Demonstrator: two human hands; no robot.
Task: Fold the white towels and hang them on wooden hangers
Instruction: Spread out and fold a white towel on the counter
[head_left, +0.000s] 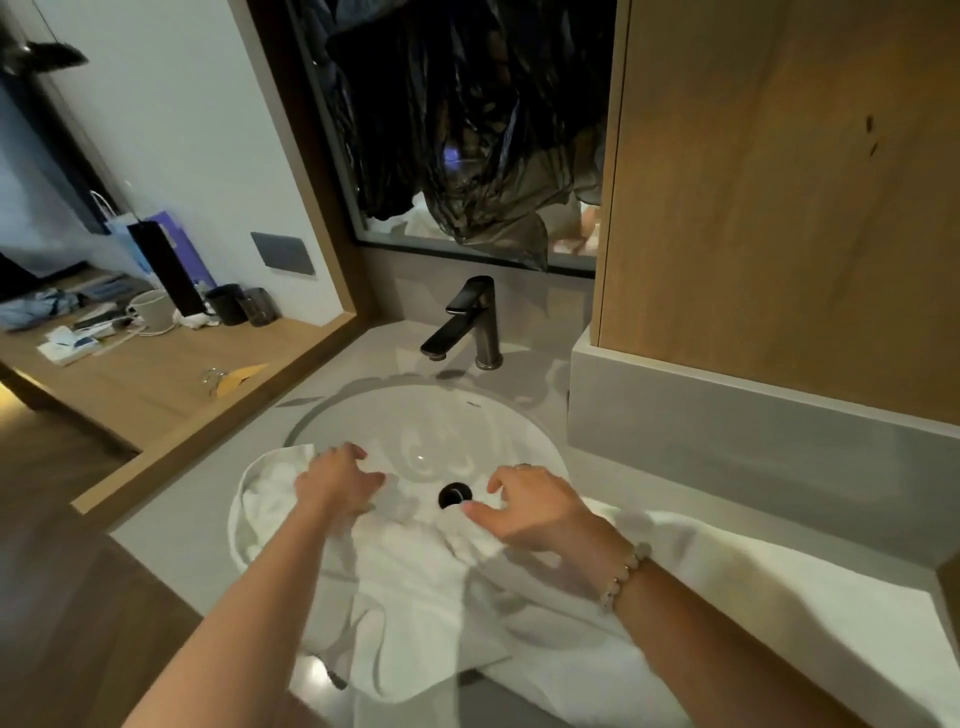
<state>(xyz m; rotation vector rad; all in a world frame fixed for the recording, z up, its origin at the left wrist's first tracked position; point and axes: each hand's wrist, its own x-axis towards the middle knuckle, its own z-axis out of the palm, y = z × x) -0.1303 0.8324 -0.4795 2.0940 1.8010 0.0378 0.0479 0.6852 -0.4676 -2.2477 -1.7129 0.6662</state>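
A crumpled white towel (415, 587) lies in the near half of the round white sink (457, 415) and spills over its front rim. A second white towel (701, 597) is spread on the counter to the right. My left hand (337, 486) hovers over the towel's left bunch, fingers spread and slightly curled, holding nothing. Just right of the black drain (453, 493), my right hand (530, 506) is over the towel with fingers spread and a bead bracelet on the wrist. A wooden hanger (236, 376) lies on the wooden shelf at left.
A black faucet (470, 325) stands behind the sink. A mirror above is draped with black plastic (467, 130). A wooden cabinet (779, 182) juts out at right over a grey ledge. The wooden shelf (156, 374) carries a mug, dark cups, paper bags and papers.
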